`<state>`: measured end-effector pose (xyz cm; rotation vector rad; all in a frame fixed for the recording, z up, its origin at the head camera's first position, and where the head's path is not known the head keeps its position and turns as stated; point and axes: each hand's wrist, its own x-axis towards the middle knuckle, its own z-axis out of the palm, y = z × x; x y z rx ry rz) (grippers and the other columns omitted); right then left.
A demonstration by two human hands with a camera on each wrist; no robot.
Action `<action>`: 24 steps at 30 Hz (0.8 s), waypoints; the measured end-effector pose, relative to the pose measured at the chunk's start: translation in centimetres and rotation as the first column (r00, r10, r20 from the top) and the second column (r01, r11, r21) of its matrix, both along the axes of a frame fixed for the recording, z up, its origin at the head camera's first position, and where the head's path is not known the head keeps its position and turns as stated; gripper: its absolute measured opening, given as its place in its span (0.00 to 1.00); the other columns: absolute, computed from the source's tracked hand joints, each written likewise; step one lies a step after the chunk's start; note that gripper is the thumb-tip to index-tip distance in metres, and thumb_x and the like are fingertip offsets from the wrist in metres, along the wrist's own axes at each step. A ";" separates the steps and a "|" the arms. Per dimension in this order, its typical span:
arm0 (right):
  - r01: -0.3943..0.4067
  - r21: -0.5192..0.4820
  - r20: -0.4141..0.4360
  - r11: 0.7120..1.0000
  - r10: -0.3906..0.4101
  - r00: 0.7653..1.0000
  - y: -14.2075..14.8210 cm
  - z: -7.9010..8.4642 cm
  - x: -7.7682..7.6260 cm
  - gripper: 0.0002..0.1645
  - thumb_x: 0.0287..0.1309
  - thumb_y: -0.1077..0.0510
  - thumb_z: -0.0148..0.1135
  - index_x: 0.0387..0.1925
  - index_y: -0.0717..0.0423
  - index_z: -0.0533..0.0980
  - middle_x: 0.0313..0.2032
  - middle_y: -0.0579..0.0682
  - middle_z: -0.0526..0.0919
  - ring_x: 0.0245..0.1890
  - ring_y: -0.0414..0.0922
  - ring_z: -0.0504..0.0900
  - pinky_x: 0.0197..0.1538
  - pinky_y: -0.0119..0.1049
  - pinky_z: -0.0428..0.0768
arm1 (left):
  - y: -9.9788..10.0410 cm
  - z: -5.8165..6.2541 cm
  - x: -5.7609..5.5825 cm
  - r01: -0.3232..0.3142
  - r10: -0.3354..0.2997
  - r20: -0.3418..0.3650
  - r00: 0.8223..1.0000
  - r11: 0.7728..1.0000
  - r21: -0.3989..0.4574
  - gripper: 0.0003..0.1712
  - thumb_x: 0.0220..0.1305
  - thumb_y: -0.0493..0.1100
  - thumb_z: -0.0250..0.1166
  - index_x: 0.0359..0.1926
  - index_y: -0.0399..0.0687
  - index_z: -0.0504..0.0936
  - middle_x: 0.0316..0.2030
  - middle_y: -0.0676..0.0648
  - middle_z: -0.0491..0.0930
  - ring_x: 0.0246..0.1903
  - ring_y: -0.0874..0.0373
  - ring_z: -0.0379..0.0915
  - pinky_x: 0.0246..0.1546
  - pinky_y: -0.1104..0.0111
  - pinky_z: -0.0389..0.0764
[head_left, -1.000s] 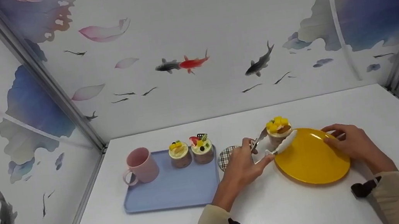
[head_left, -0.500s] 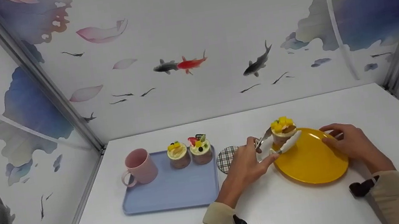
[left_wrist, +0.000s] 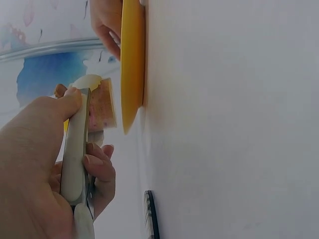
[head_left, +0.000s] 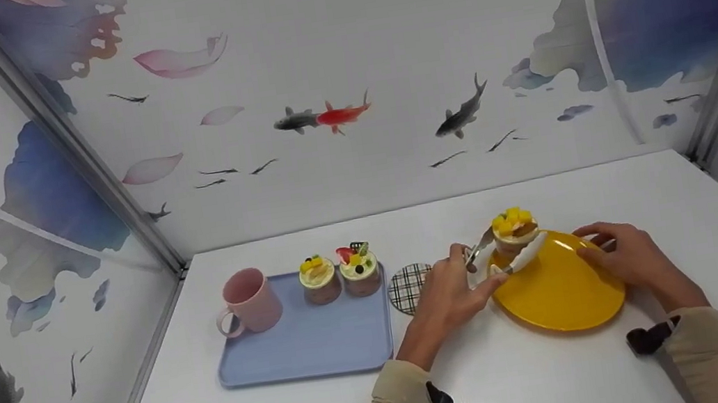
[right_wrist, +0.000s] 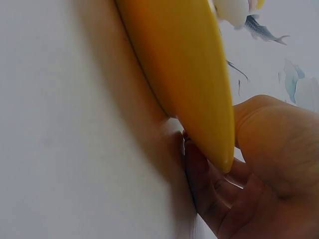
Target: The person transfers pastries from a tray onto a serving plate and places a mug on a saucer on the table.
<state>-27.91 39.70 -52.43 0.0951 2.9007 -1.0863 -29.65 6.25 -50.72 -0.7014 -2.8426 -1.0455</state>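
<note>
My left hand (head_left: 446,296) grips a pair of tongs (left_wrist: 75,154), thumb on one arm and fingers on the other. Between the white tong tips is a small dessert cup (head_left: 514,230) topped with yellow fruit cubes. It hangs over the left rear part of a yellow plate (head_left: 565,295); in the left wrist view a narrow gap shows between its base and the plate. With the thumb over the rim and fingers under it, my right hand (head_left: 635,255) holds the plate's right side, as the right wrist view also shows.
To the left lies a blue tray (head_left: 309,349) bearing a pink mug (head_left: 253,300) and two more dessert cups, one with yellow fruit (head_left: 321,284), one with strawberry (head_left: 361,275). A round plaid coaster (head_left: 406,290) sits between tray and left hand. Painted walls (head_left: 328,184) bound the table.
The left hand has carried the tongs and dessert cup rightward, so the cup moved from the plate's left edge to over its rear part. The right hand stays at the rim.
</note>
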 end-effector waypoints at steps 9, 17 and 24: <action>0.001 -0.006 0.002 1.000 -0.001 1.000 0.1 -0.1 0.0 0.35 0.79 0.42 0.63 0.74 0.59 0.72 0.64 0.72 0.77 0.56 0.62 0.80 0.62 0.57 0.85 | 0.6 -0.3 -0.2 0.015 -0.015 0.007 1.000 1.000 0.018 0.41 0.68 0.72 0.70 0.67 0.50 0.74 0.49 0.48 0.88 0.39 0.61 0.78 0.40 0.74 0.81; -0.008 -0.007 -0.001 1.000 0.008 1.000 0.2 -0.1 -0.2 0.33 0.79 0.44 0.63 0.74 0.59 0.73 0.62 0.71 0.79 0.55 0.61 0.81 0.60 0.54 0.85 | 1.4 -0.4 -0.3 0.037 -0.037 -0.013 0.999 0.999 0.005 0.41 0.68 0.70 0.71 0.66 0.47 0.74 0.47 0.46 0.88 0.36 0.62 0.78 0.36 0.75 0.79; -0.009 -0.014 -0.002 1.000 0.009 1.000 0.2 -0.2 -0.1 0.32 0.79 0.44 0.62 0.74 0.57 0.73 0.63 0.71 0.78 0.56 0.61 0.80 0.61 0.56 0.85 | 2.5 -0.3 -0.3 0.042 -0.042 -0.009 0.999 0.997 -0.063 0.42 0.68 0.71 0.71 0.66 0.47 0.73 0.38 0.51 0.82 0.31 0.61 0.76 0.29 0.75 0.75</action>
